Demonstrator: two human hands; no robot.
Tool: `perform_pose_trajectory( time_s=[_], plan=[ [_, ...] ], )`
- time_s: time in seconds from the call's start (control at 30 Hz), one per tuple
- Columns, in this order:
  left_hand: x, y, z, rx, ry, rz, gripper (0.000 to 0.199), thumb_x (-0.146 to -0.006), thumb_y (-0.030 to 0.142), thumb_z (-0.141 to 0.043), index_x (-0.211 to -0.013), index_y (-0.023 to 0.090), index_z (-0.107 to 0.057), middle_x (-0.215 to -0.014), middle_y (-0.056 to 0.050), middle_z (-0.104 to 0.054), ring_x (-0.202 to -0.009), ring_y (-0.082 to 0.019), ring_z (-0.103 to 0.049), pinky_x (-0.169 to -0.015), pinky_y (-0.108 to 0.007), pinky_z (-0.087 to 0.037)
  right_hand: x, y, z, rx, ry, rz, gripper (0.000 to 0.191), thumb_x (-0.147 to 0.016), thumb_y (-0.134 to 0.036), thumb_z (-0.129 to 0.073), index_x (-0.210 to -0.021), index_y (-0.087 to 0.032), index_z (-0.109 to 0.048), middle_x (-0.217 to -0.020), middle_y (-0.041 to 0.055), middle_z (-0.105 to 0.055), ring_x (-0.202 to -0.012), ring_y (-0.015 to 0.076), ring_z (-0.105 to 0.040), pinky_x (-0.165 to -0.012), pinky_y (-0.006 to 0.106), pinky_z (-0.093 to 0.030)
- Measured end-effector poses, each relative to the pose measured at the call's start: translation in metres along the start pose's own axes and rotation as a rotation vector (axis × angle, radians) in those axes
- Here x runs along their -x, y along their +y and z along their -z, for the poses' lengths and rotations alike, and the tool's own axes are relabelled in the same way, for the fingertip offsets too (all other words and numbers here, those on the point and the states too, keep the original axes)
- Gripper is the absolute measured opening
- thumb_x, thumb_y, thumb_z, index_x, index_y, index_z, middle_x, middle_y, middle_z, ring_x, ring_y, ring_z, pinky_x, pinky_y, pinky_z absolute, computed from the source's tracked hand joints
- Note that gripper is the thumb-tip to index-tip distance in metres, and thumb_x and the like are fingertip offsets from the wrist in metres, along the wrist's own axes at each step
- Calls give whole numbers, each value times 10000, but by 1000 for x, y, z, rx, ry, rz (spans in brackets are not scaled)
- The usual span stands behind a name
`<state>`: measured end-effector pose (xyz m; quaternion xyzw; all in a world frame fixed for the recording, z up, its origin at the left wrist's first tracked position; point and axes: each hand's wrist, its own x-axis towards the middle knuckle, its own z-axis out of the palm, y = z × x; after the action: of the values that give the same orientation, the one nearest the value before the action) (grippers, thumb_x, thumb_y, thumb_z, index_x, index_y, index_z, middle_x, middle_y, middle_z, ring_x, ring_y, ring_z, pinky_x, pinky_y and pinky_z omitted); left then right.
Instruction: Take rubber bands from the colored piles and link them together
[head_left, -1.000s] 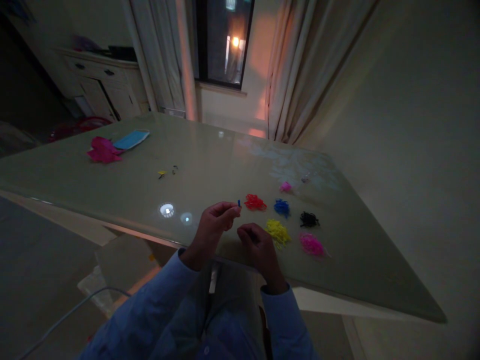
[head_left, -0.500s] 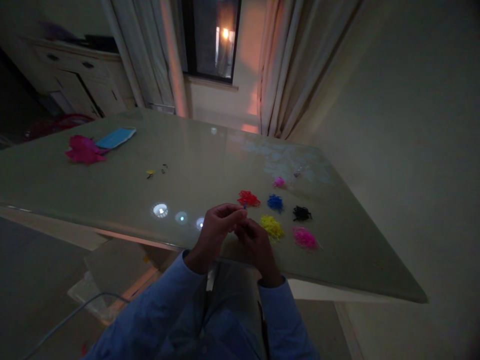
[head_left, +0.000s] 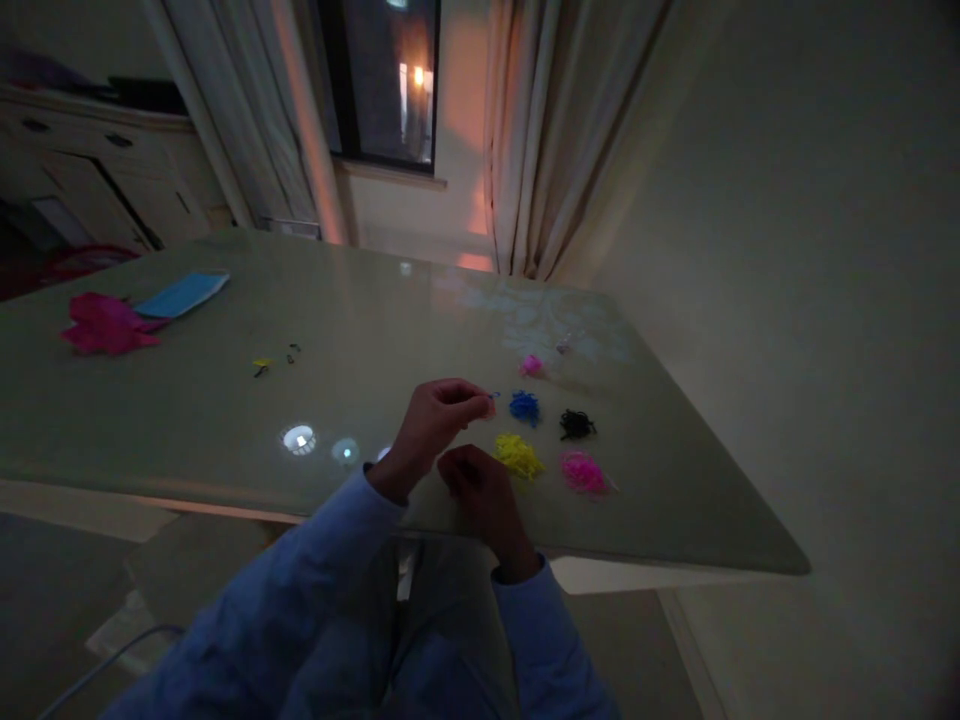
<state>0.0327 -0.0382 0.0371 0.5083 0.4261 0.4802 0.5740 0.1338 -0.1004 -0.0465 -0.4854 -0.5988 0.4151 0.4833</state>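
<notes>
My left hand [head_left: 442,418] is above the table near its front edge, thumb and forefinger pinched on a small blue rubber band [head_left: 494,395] that pokes out past the fingertips. It hides most of the red pile behind it. Lower and closer to me, my right hand [head_left: 484,495] is closed with its fingers curled; whatever is in them is hidden. Just right of my hands lies a pile of yellow rubber bands [head_left: 519,456]. Beyond it are blue rubber bands [head_left: 524,407], black rubber bands [head_left: 577,424] and pink rubber bands [head_left: 584,473].
A small pink bundle [head_left: 532,366] sits behind the piles. On the left of the glossy table [head_left: 375,320] lie a blue face mask [head_left: 184,295], crumpled pink material [head_left: 112,324] and a few tiny yellow and black pieces [head_left: 262,363]. The table's right edge slants toward the wall.
My hands have come apart: the left moved slightly up and away with the blue rubber band, while the right dropped toward me. The whole view has shifted a little.
</notes>
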Motion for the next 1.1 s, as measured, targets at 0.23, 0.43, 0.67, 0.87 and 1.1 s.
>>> perform_pose_trajectory(
  time_s=[0.23, 0.43, 0.67, 0.87, 1.1],
  plan=[
    [-61, -10, -32, -703, -204, -210, 152, -718, 228, -624, -734, 131, -740, -624, -31, -675, -550, -127, -582, -547, -239, -413, 0, 1, 0, -8, 12, 21, 128, -841, -294, -602, -840, -187, -672, -782, 21, -667, -716, 161, -604, -670, 264, -460],
    [-81, -29, -58, -1093, -306, -328, 208, -764, 192, -572, -796, 155, -774, -762, -67, -728, -672, -159, -614, -641, -264, -428, 1, 0, -3, -47, 3, -7, 92, -823, -251, -600, -827, -181, -660, -780, 19, -668, -727, 172, -607, -665, 267, -460],
    [-81, -42, -65, -1188, -428, -348, 232, -764, 222, -550, -805, 167, -772, -750, -60, -709, -630, -156, -561, -605, -267, -386, 2, 0, -3, -38, 13, -30, 109, -831, -250, -609, -869, -176, -679, -811, 31, -691, -736, 181, -626, -667, 273, -466],
    [-80, -43, -65, -1204, -456, -339, 240, -749, 212, -538, -800, 168, -769, -738, -53, -703, -609, -145, -540, -604, -255, -389, 2, 1, -3, -35, 25, -30, 120, -826, -261, -626, -860, -163, -685, -798, 37, -695, -722, 181, -626, -658, 273, -470],
    [-82, -48, -60, -1080, -413, -396, 223, -754, 173, -548, -784, 171, -770, -752, -54, -723, -665, -158, -603, -673, -258, -442, 2, 3, -4, -36, 7, -9, 123, -835, -269, -619, -851, -170, -690, -791, 32, -700, -705, 176, -624, -631, 266, -464]
  ],
)
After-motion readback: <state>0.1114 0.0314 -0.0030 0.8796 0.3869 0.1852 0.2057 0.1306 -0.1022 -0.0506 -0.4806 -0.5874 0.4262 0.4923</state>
